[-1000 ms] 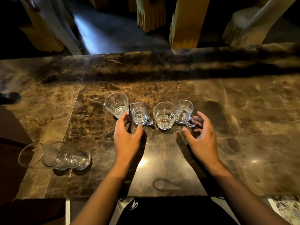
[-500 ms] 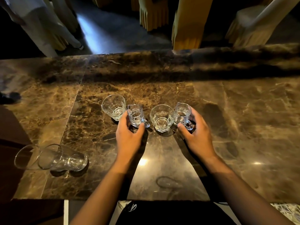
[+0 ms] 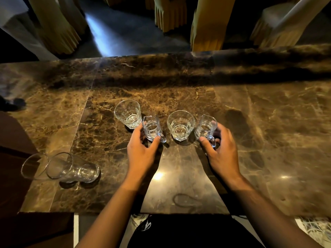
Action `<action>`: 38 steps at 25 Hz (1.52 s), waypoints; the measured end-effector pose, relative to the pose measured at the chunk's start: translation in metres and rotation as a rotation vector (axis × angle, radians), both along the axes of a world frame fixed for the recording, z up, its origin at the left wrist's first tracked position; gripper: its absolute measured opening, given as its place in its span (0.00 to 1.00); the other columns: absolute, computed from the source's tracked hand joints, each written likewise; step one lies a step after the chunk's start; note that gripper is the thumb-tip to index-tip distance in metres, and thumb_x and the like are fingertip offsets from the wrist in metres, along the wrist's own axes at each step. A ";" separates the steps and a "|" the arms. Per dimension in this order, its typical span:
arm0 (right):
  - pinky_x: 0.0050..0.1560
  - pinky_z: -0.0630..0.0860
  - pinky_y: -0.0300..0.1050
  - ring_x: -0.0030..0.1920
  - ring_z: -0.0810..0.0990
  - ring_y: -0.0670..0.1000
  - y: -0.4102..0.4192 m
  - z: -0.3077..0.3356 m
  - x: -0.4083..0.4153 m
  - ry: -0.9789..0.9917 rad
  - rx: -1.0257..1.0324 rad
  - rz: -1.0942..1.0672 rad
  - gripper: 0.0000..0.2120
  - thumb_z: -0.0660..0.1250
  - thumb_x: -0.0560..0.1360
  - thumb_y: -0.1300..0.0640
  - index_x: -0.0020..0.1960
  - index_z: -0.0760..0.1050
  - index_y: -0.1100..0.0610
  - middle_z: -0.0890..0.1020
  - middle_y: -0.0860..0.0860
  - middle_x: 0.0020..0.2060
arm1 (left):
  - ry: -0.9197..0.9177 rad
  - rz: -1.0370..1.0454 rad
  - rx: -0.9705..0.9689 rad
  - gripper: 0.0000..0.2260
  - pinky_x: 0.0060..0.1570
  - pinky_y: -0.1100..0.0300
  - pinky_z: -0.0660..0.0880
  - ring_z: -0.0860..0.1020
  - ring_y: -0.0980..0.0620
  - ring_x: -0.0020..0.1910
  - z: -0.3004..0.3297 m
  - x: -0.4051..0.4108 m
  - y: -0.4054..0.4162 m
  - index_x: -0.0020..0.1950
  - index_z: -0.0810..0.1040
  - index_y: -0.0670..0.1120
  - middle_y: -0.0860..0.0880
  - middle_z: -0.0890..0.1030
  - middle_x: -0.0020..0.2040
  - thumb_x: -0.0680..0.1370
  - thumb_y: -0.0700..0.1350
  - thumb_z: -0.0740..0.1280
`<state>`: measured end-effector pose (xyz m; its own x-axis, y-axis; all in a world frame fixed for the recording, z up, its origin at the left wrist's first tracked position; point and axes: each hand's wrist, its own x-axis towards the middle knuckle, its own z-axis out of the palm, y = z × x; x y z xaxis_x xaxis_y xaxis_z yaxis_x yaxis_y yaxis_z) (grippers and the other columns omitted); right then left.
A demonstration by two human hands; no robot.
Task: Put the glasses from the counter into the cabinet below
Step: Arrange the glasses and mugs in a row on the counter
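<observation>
On the brown marble counter (image 3: 268,122) stands a row of clear glasses: a faceted tumbler (image 3: 128,113), a small handled glass (image 3: 152,128), a second faceted tumbler (image 3: 180,125) and another small handled glass (image 3: 205,127). My left hand (image 3: 141,153) is wrapped around the left handled glass, thumb by its handle. My right hand (image 3: 222,149) grips the right handled glass, thumb at its handle. Both glasses rest on the counter. Two tall glasses (image 3: 71,169) stand tilted in view at the counter's left edge. The cabinet below is hidden.
Beyond the counter's far edge are cloth-covered chairs (image 3: 209,27) and a dark floor. A dark object (image 3: 12,103) sits at the far left. A dark wooden surface (image 3: 10,176) adjoins the counter on the left. My dark clothing shows at the bottom.
Both hands moved forward from open and apart to closing around the two small handled glasses. The glasses stay on the counter.
</observation>
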<state>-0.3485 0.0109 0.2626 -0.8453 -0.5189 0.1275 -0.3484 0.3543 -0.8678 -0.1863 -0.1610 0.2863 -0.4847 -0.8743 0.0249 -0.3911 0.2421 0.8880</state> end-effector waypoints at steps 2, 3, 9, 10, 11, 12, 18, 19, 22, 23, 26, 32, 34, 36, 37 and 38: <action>0.57 0.79 0.46 0.54 0.80 0.48 0.007 0.001 0.010 -0.017 -0.014 -0.022 0.27 0.74 0.74 0.51 0.70 0.70 0.50 0.76 0.46 0.58 | 0.032 -0.020 0.026 0.23 0.62 0.65 0.75 0.79 0.63 0.60 0.004 0.009 0.008 0.68 0.74 0.53 0.61 0.81 0.59 0.75 0.43 0.74; 0.56 0.79 0.43 0.53 0.80 0.48 0.011 0.002 0.015 -0.024 -0.013 -0.038 0.27 0.75 0.73 0.51 0.69 0.71 0.50 0.76 0.46 0.57 | 0.051 -0.027 0.035 0.23 0.60 0.68 0.74 0.79 0.65 0.59 0.004 0.014 0.011 0.67 0.74 0.56 0.63 0.81 0.57 0.75 0.41 0.75; 0.53 0.76 0.34 0.50 0.79 0.45 0.019 0.004 0.046 -0.034 0.004 -0.012 0.27 0.78 0.70 0.51 0.67 0.74 0.50 0.77 0.45 0.55 | 0.055 -0.043 -0.007 0.26 0.60 0.69 0.74 0.80 0.65 0.57 -0.001 0.046 0.019 0.66 0.75 0.57 0.65 0.80 0.57 0.72 0.40 0.77; 0.53 0.75 0.33 0.50 0.79 0.44 0.018 0.005 0.051 -0.032 0.011 0.005 0.28 0.78 0.70 0.51 0.67 0.74 0.51 0.77 0.45 0.55 | 0.049 -0.038 -0.008 0.26 0.59 0.71 0.73 0.80 0.67 0.56 -0.001 0.050 0.021 0.65 0.75 0.58 0.67 0.80 0.55 0.71 0.40 0.78; 0.52 0.75 0.32 0.50 0.79 0.42 0.016 0.006 0.057 -0.035 0.016 0.024 0.28 0.78 0.70 0.51 0.67 0.74 0.51 0.77 0.45 0.55 | 0.046 -0.030 -0.008 0.27 0.57 0.73 0.73 0.80 0.68 0.55 -0.001 0.056 0.022 0.65 0.75 0.57 0.68 0.80 0.55 0.71 0.40 0.78; 0.51 0.75 0.31 0.51 0.79 0.41 0.012 0.008 0.063 -0.043 0.016 0.048 0.27 0.78 0.70 0.51 0.66 0.74 0.51 0.77 0.45 0.55 | 0.048 -0.024 -0.002 0.27 0.57 0.73 0.73 0.80 0.67 0.55 0.000 0.062 0.024 0.65 0.75 0.56 0.67 0.80 0.55 0.70 0.40 0.79; 0.47 0.72 0.27 0.50 0.76 0.38 -0.016 0.017 0.098 -0.073 0.020 0.221 0.26 0.78 0.70 0.54 0.64 0.73 0.48 0.76 0.41 0.54 | 0.074 0.021 0.052 0.27 0.56 0.73 0.73 0.80 0.67 0.54 0.000 0.092 0.024 0.62 0.73 0.53 0.63 0.81 0.55 0.69 0.39 0.80; 0.47 0.71 0.26 0.50 0.76 0.37 -0.020 0.018 0.103 -0.073 0.026 0.244 0.26 0.78 0.70 0.55 0.64 0.72 0.48 0.75 0.41 0.54 | 0.079 0.021 0.059 0.27 0.56 0.73 0.73 0.81 0.66 0.55 0.000 0.096 0.023 0.61 0.73 0.55 0.62 0.81 0.55 0.69 0.39 0.80; 0.47 0.70 0.26 0.49 0.75 0.37 -0.030 0.021 0.116 -0.075 0.039 0.302 0.25 0.77 0.71 0.54 0.64 0.72 0.49 0.74 0.42 0.53 | 0.118 0.021 0.082 0.27 0.57 0.71 0.74 0.81 0.63 0.56 -0.002 0.107 0.021 0.59 0.72 0.59 0.62 0.82 0.54 0.69 0.36 0.78; 0.47 0.70 0.27 0.49 0.75 0.37 -0.033 0.022 0.119 -0.072 0.042 0.313 0.25 0.77 0.71 0.54 0.64 0.71 0.49 0.74 0.42 0.53 | 0.128 0.015 0.093 0.27 0.57 0.71 0.74 0.81 0.62 0.56 -0.002 0.110 0.020 0.59 0.73 0.58 0.62 0.82 0.55 0.70 0.36 0.78; 0.48 0.71 0.28 0.50 0.75 0.39 -0.042 0.020 0.127 -0.063 0.052 0.333 0.26 0.77 0.70 0.53 0.64 0.70 0.49 0.73 0.40 0.53 | 0.161 0.009 0.122 0.27 0.59 0.70 0.73 0.80 0.62 0.59 -0.002 0.121 0.019 0.61 0.74 0.58 0.64 0.82 0.58 0.71 0.35 0.77; 0.56 0.72 0.29 0.57 0.74 0.43 -0.050 0.018 0.135 -0.029 0.135 0.427 0.36 0.77 0.68 0.48 0.71 0.66 0.49 0.67 0.43 0.57 | 0.178 -0.040 0.239 0.28 0.68 0.62 0.72 0.77 0.59 0.67 -0.007 0.134 0.019 0.75 0.71 0.48 0.56 0.79 0.67 0.77 0.33 0.71; 0.62 0.69 0.31 0.62 0.72 0.43 -0.044 0.021 0.133 -0.056 0.157 0.473 0.39 0.76 0.67 0.49 0.74 0.64 0.48 0.67 0.43 0.60 | 0.186 -0.022 0.276 0.29 0.72 0.55 0.69 0.74 0.58 0.70 -0.010 0.141 0.021 0.76 0.68 0.50 0.54 0.76 0.70 0.77 0.33 0.68; 0.68 0.67 0.35 0.68 0.70 0.44 -0.032 0.021 0.128 -0.103 0.135 0.536 0.41 0.71 0.67 0.55 0.77 0.61 0.49 0.66 0.43 0.66 | 0.217 0.009 0.265 0.30 0.73 0.53 0.68 0.73 0.55 0.72 -0.010 0.147 0.029 0.75 0.67 0.52 0.52 0.74 0.72 0.73 0.37 0.66; 0.69 0.66 0.36 0.70 0.69 0.44 -0.025 0.020 0.125 -0.133 0.100 0.547 0.41 0.67 0.66 0.59 0.78 0.61 0.49 0.67 0.43 0.69 | 0.223 0.011 0.242 0.31 0.73 0.53 0.68 0.72 0.54 0.72 -0.010 0.147 0.034 0.75 0.67 0.51 0.51 0.74 0.72 0.71 0.40 0.66; 0.69 0.68 0.38 0.70 0.70 0.45 -0.020 0.018 0.122 -0.155 0.064 0.534 0.40 0.64 0.65 0.62 0.77 0.63 0.50 0.68 0.43 0.70 | 0.211 0.010 0.205 0.33 0.73 0.54 0.67 0.71 0.53 0.73 -0.011 0.145 0.040 0.76 0.66 0.49 0.50 0.72 0.73 0.70 0.43 0.67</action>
<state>-0.2260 -0.0091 0.2802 -0.4693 -0.8828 -0.0233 -0.3644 0.2176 -0.9055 -0.0410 -0.1211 0.2756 -0.4787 -0.8764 -0.0537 -0.1944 0.0462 0.9798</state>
